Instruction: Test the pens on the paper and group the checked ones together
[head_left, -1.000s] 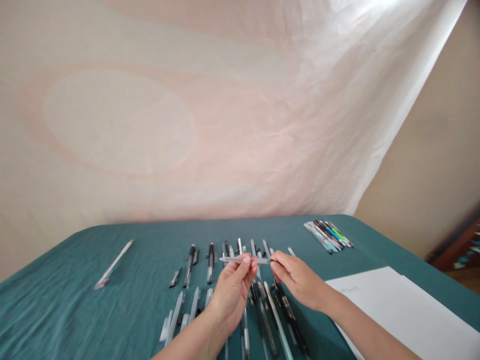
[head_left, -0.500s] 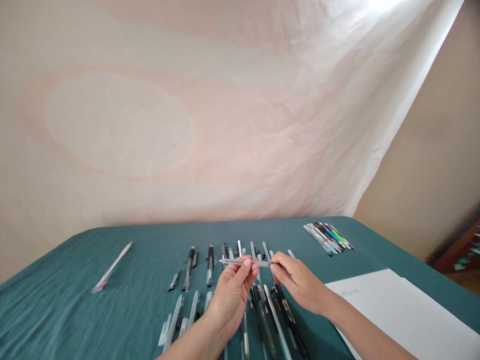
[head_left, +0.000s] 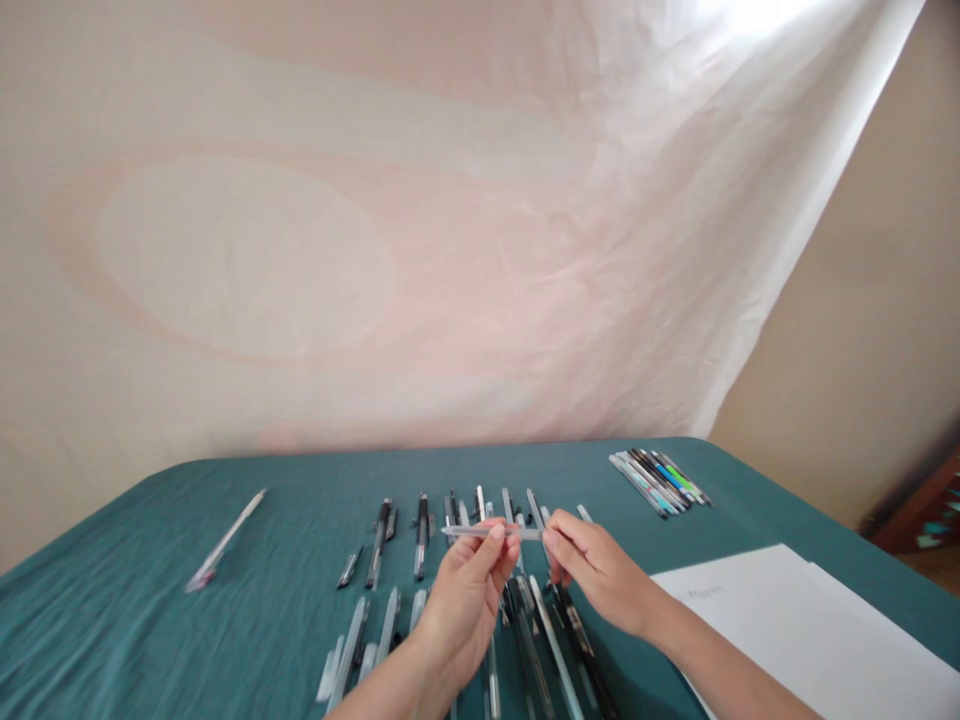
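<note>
Between my hands a pale, translucent pen point(head_left: 528, 534) lies level above the table, its tapered end pointing left. The thumb and fingers of my left hand point(head_left: 474, 580) pinch it near the middle. At its right end, my right hand point(head_left: 589, 565) grips it with bent fingers. Below and around my hands several pens lie in two rows on the cloth, among them a dark pen point(head_left: 379, 545) with its cap alongside and a white pen point(head_left: 555, 645). My hands and forearms cover part of both rows.
A green cloth point(head_left: 112, 560) covers the table. One white pen point(head_left: 227, 538) lies apart at the left. A bundle of several pens point(head_left: 660, 480) rests at the back right. White paper sheets point(head_left: 810, 630) with faint writing lie at the right. A pale sheet point(head_left: 450, 250) hangs behind the table.
Both hands keep their hold on the pen with hardly any movement. The whole scene sits slightly lower in the picture, as the camera has tilted a little.
</note>
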